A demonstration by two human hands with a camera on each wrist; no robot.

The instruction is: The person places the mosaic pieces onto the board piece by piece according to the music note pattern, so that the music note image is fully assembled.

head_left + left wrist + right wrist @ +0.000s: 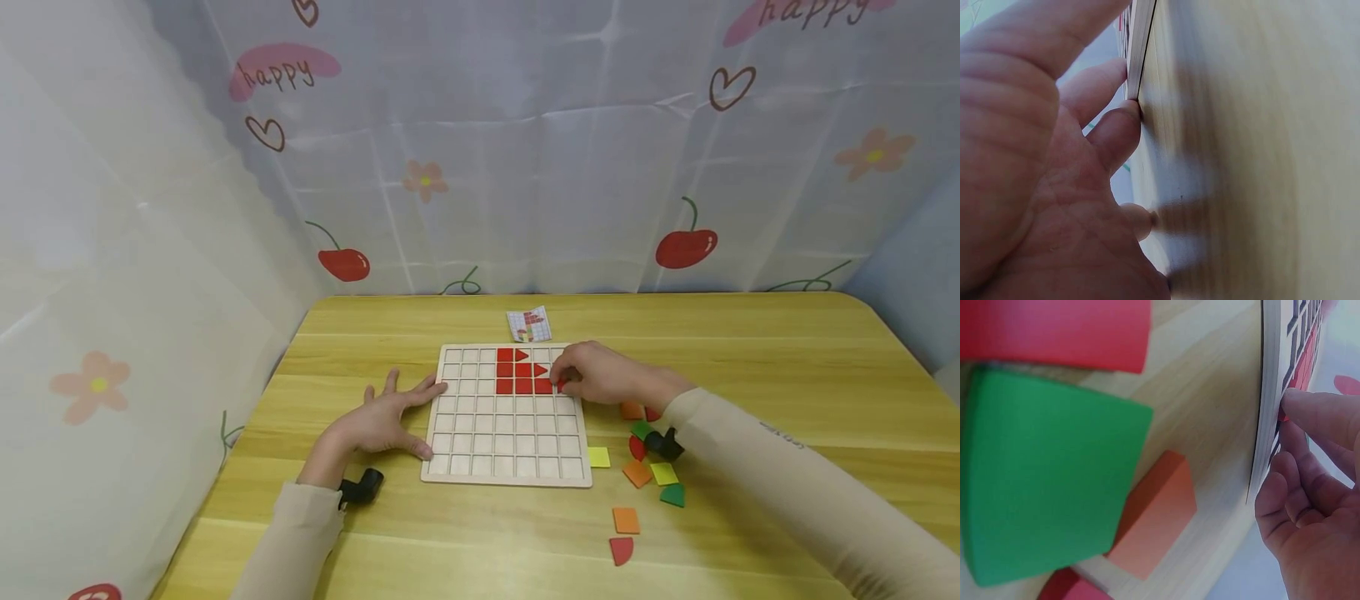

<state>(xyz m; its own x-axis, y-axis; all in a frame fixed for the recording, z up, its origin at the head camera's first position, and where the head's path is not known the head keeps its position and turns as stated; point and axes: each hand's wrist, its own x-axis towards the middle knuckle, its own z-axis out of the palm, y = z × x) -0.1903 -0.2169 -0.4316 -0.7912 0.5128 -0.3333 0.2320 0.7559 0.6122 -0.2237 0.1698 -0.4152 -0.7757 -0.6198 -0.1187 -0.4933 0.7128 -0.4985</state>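
Observation:
A square wooden grid board (506, 481) lies on the table. Red squares (523, 386) and red triangles (540, 370) fill cells in its upper rows. My left hand (382, 421) spreads its fingers along the board's left edge, thumb near the lower corner and fingertips touching the rim. At the right end of the third row, my right hand (596, 372) pinches a small red piece (1283, 414) between thumb and finger, at a cell by the board's right rim. The fingers hide most of this piece, so its shape cannot be told.
Behind the board lies a small pattern card (528, 325). Loose pieces lie to the right, among them a yellow square (598, 457), an orange square (626, 521), a red quarter circle (621, 550) and a green quarter circle (672, 495). A printed curtain (525, 208) hangs behind the table.

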